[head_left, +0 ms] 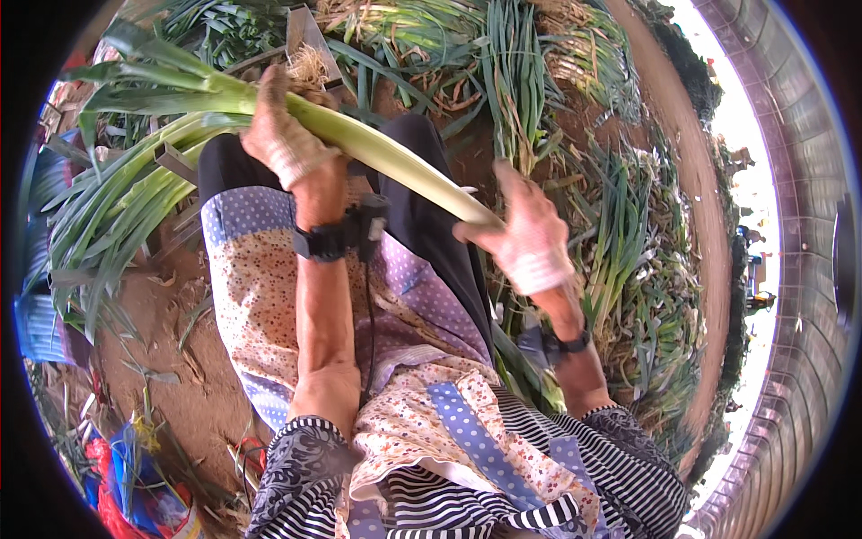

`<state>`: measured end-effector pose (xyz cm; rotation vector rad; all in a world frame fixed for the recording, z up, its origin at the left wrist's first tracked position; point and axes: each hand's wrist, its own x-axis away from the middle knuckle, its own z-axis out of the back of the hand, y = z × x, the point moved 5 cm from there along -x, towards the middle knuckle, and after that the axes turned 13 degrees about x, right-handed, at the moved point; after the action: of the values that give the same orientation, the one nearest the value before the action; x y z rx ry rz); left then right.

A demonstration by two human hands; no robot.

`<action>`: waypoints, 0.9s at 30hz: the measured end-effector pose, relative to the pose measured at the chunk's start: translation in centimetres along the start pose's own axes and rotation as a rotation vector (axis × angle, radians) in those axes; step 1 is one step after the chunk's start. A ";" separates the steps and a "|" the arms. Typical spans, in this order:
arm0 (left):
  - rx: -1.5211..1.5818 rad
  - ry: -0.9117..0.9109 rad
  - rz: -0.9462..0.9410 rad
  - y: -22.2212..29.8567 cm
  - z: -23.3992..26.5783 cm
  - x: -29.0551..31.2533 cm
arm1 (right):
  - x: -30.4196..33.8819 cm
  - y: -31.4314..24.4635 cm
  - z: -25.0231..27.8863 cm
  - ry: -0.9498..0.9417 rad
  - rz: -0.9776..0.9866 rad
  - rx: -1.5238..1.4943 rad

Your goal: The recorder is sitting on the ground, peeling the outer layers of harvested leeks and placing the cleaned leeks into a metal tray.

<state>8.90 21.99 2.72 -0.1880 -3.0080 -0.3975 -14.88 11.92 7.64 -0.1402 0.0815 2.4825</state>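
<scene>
Nearest my head camera are two striped sleeves [646,472] and one floral apron [256,292]. Beyond them I have two black wristbands [325,242], one per arm; any marking on them is too small for me to read. My left hand [285,139] is closed around one leek [386,154], just below where its leaves fan out to the left. The pale shank slants down to the right, above two dark-trousered knees [413,139]. Its far end meets my right hand [534,238] between thumb and forefinger; with the blur, I cannot tell whether those fingers grip it or only touch it.

Left of the knees lies one green leafy bunch [135,202], its stalks too tangled to count. Past that I see red and blue plastic bags [130,472], at least one blue crate [49,323], uncounted leek heaps [620,242] and, farthest right, one curved wall [808,386].
</scene>
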 end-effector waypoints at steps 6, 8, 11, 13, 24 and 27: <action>0.219 -0.329 0.006 3.1 -3.5 1.7 | 1.6 4.4 -8.4 -0.253 -0.195 -0.081; 0.169 -0.327 -0.087 4.7 -4.2 1.4 | 6.0 10.0 -13.8 -0.241 -0.327 0.066; 0.089 -0.246 -0.154 5.9 -4.6 0.1 | 15.9 21.1 -20.6 -0.683 -0.576 0.101; 0.067 -0.064 -0.203 8.4 -3.6 -2.0 | 18.8 23.7 -19.6 -0.820 -0.554 0.211; 0.008 -0.004 -0.417 13.3 -6.2 -8.3 | -5.1 -1.4 -2.2 0.624 0.148 0.200; 0.186 -0.079 -0.198 12.9 -5.9 -10.6 | -10.3 -5.8 -3.3 0.610 0.295 0.143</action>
<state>21.59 31.68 10.40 0.1133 -3.1284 -0.1255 -2.96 9.94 5.49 -0.8737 0.5696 2.6202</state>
